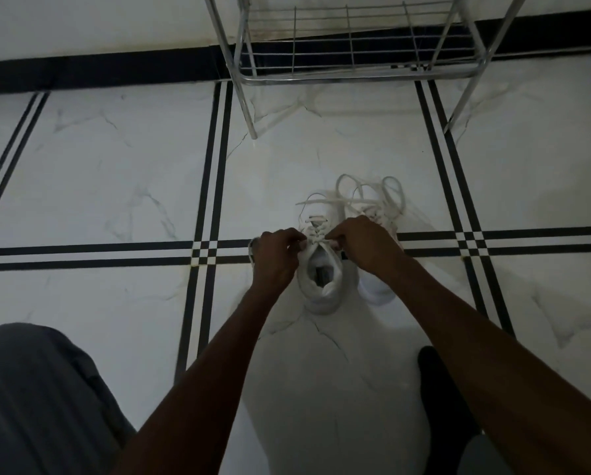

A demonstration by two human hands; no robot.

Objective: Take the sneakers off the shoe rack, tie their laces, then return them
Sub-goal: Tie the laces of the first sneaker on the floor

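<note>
Two white sneakers stand side by side on the marble-patterned floor tiles [115, 173], toes pointing away toward the metal shoe rack [355, 68], which stands against the wall with its lowest wire shelf bare. Both are off the rack, so the tying step is the one in hand.

The left sneaker [319, 286] is nearer the person and is the one being worked on. The left hand [275, 258] is curled in at the top of its lacing, fingers pinched on the lace just beside the tongue; the right hand [364, 245] meets it from the other side, thumb and forefinger closed on the lace at the same spot. Neither hand is spread — both are narrowed to a pinch, knuckles nearly touching over the top eyelets. Loose lace ends [321, 200] trail forward over the toe, so the knot does not look finished; whether a first crossing is already made under the fingers I cannot tell, as the hands cover it.

The right sneaker [378, 289] sits touching or almost touching its partner, partly behind the right wrist. Its laces [369, 186] lie in big slack loops over the toe — judging from that, it is untied or only loosely done.

Next, I would expect the hands to pull the two ends apart to snug the crossing, then form and draw the bow. That calls for keeping tension on both ends so the lacing does not slacken, and keeping the second shoe's loose loops out of the knot.
</note>
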